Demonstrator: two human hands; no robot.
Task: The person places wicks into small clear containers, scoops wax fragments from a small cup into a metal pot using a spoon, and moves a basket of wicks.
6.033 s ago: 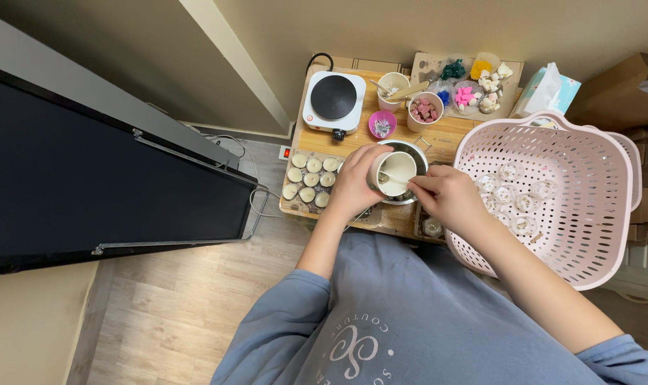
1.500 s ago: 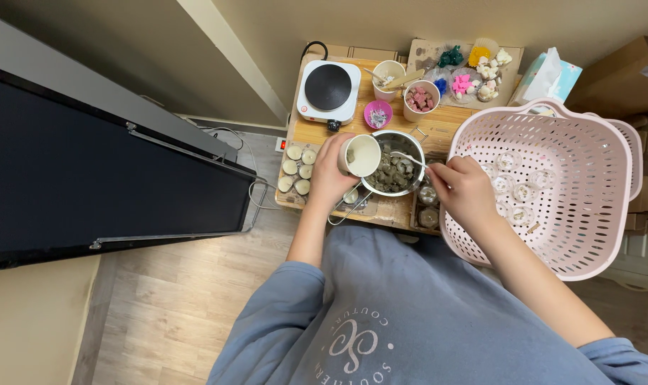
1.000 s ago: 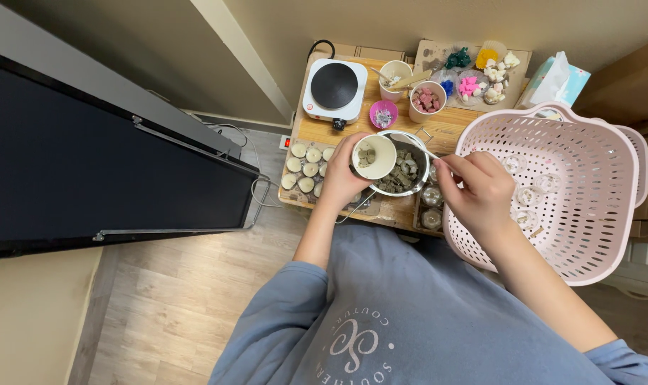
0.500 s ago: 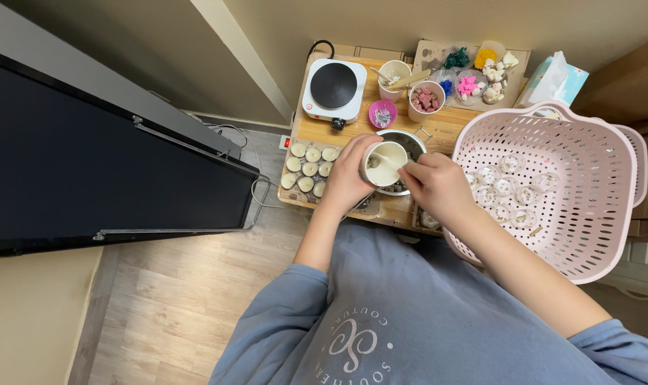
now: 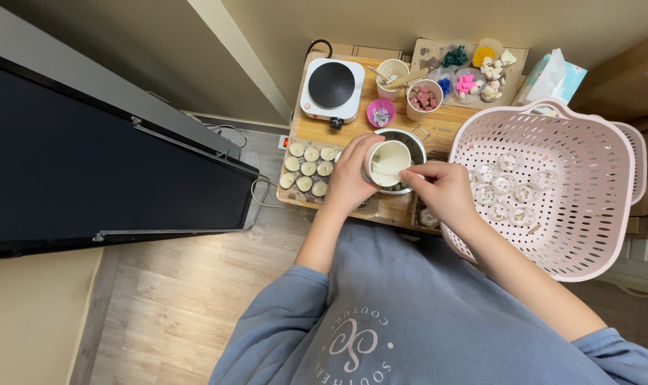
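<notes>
Cream cup (image 5: 389, 161), small and round, tilted over the metal bowl (image 5: 412, 142) near the middle of the low wooden table (image 5: 317, 130); it covers most of the bowl.

Head view:
- Left hand (image 5: 350, 175) wrapped around the cup from its left side, fingers curled on the wall.
- Right hand (image 5: 443, 189) with fingers pinched together on a thin pale stick (image 5: 386, 173) that reaches into the cup's mouth.
- Rows of small filled round moulds (image 5: 308, 168) just left of the left hand, at the table edge.
- White hot plate (image 5: 331, 88) with black top at the far left of the table.
- Purple dish (image 5: 380, 113) and two pale cups (image 5: 424, 98) behind the bowl; coloured bits beyond them, too small to tell.
- Pink perforated basket (image 5: 594, 142) to the right, small clear round containers lying in it.
- Tissue box (image 5: 552, 75) behind the basket.
- Wood-look floor (image 5: 174, 299) below.
</notes>
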